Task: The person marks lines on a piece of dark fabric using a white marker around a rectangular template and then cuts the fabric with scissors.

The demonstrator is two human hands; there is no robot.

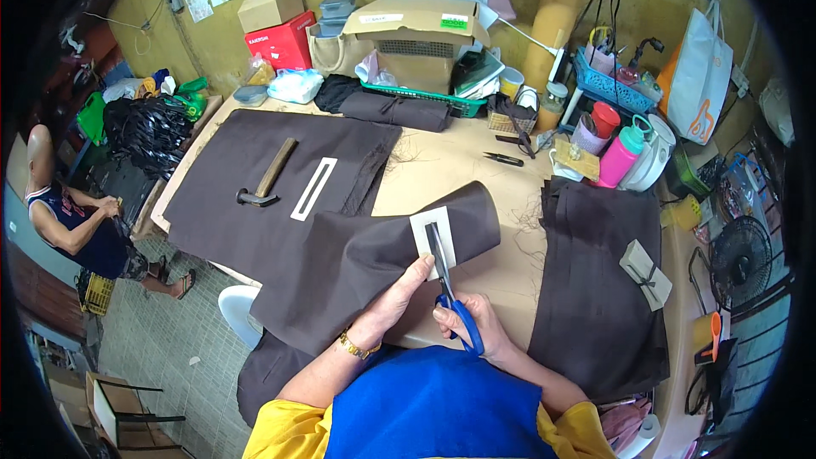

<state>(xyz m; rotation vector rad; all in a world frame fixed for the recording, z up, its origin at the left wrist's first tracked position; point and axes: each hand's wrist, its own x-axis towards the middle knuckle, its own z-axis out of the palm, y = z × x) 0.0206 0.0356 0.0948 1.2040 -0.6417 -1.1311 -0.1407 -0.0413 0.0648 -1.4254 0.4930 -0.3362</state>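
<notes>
Left hand [395, 296] is pinching a white card [422, 238] onto the dark cloth [340, 268], thumb on top. Right hand [478, 320] is gripping blue-handled scissors [440, 259], blades lying right over the card's slot. Ahead and left of both hands, a hammer [276, 168] is just chilling beside another slotted card [299, 213].

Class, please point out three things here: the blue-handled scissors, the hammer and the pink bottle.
Blue-handled scissors [466, 320]: head view, on the blue handle.
Hammer [277, 168]: head view, midway along the wooden handle.
Pink bottle [623, 156]: head view, on the pink body.
</notes>
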